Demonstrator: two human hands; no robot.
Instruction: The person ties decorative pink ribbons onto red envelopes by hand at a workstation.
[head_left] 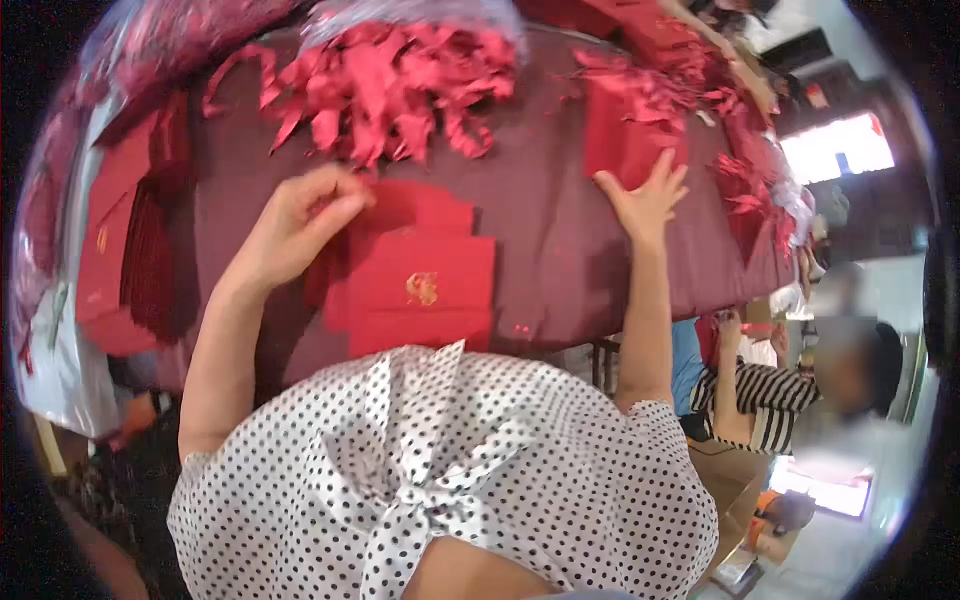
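Observation:
My left hand (310, 215) is closed, thumb and fingers pressed together beside the upper left edge of a red paper envelope (420, 285) with a gold print. What the fingertips hold, if anything, cannot be made out. That envelope lies in front of me, overlapping other red paper pieces (425, 207). Fingers spread, my right hand (645, 200) is at the near end of a red paper stack (610, 130) on the right. Just beyond my left hand hang the ends of a bundle of red ribbons (390, 95).
Thick stacks of red envelopes (120, 240) stand at the left of the dark red tabletop (540, 200). More red ribbons (740, 190) and plastic wrapping lie at the right edge. Another person in a striped top (775, 400) sits to the right.

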